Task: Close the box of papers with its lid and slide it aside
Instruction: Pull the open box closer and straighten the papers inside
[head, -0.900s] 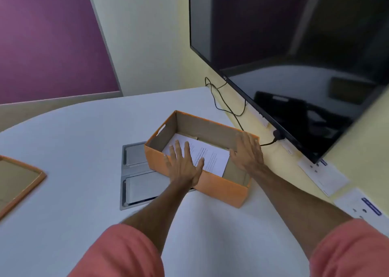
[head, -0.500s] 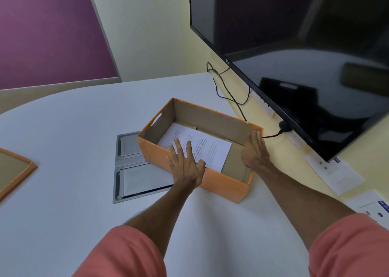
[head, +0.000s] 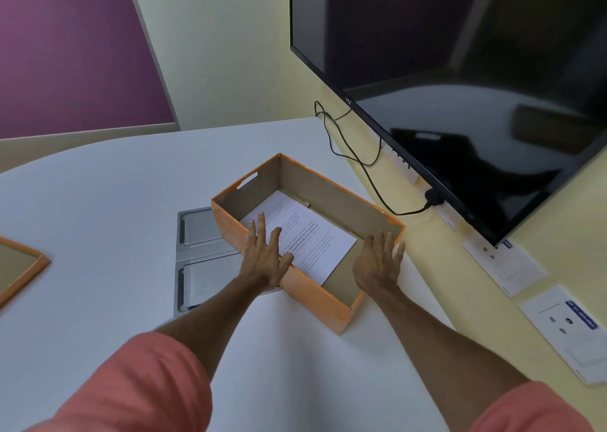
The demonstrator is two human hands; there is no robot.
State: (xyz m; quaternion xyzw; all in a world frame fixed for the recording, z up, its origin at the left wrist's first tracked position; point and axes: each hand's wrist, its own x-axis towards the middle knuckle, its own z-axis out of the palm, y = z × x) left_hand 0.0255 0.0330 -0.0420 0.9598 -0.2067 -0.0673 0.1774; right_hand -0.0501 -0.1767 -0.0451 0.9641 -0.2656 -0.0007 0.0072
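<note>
An open orange cardboard box [head: 315,295] stands on the white table, with printed white papers [head: 305,234] lying flat inside. My left hand [head: 266,254] rests over the box's near long rim, fingers spread and reaching onto the papers. My right hand [head: 377,264] hovers with fingers apart at the box's right end, over its inner corner. The orange lid [head: 19,267] lies upside down at the far left edge of the view, only partly seen.
A grey metal floor-box panel [head: 197,260] is set into the table just left of the box, partly under it. A large dark screen [head: 460,103] hangs on the yellow wall to the right, with a black cable [head: 368,175] trailing below. Wall sockets [head: 565,323] sit lower right.
My right hand has come off the box's far right corner and moved nearer to me. My left hand has drawn back slightly along the papers. The view has shifted.
</note>
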